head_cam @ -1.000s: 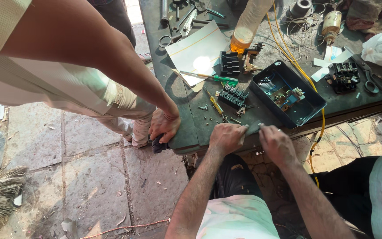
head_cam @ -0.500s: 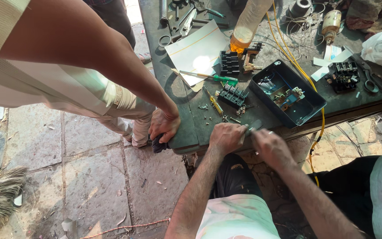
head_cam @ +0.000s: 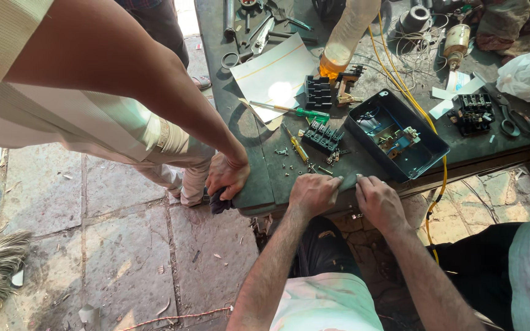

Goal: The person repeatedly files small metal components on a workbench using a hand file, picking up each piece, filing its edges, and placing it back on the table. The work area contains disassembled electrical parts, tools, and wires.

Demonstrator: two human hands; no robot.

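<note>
My left hand [head_cam: 313,194] and my right hand [head_cam: 378,200] rest side by side on the front edge of the dark green table [head_cam: 259,178]. Their curled fingertips meet on a small grey flat piece [head_cam: 348,179], which is hard to make out. Just beyond my hands lie loose screws [head_cam: 284,151], a yellow-handled screwdriver [head_cam: 297,147] and a black terminal block [head_cam: 321,136]. An open dark blue switch box [head_cam: 400,136] with parts inside sits to the right of them.
Another person leans an arm over from the left, a hand [head_cam: 228,176] gripping the table's corner. A green-handled screwdriver [head_cam: 305,113], white sheet [head_cam: 275,73], plastic bottle [head_cam: 346,37], yellow cable [head_cam: 400,83], scissors [head_cam: 513,122] and several tools cover the table. The stone floor [head_cam: 124,245] lies on the left.
My hands have drawn slightly closer together on the table edge. The other person's hand stays on the corner.
</note>
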